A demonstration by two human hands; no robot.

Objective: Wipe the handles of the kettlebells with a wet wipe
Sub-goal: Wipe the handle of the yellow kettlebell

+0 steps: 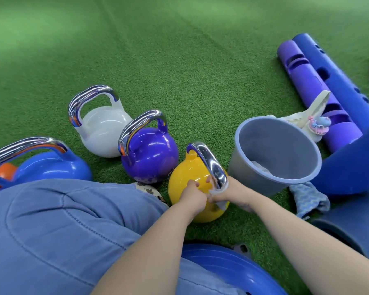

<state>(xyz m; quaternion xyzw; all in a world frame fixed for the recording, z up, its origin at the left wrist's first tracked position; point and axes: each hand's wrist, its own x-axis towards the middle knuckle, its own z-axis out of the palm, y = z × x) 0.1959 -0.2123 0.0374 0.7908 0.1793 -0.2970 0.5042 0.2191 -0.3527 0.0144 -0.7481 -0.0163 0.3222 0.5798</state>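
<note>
Low in the middle of the frame, the yellow kettlebell [197, 188] stands on the green turf [179, 71], just left of the grey bucket [277, 154]. The right hand [232, 191] wraps a white wet wipe [218, 193] around the lower end of its chrome handle [211, 165]. The left hand [193, 195] rests against the yellow body with fingers curled, steadying it. To the left stand the purple kettlebell [151, 154], the white kettlebell [103, 130] and, at the frame's left edge, the blue kettlebell [51, 167]. A patterned cloth [307, 199] lies beside the bucket's base.
</note>
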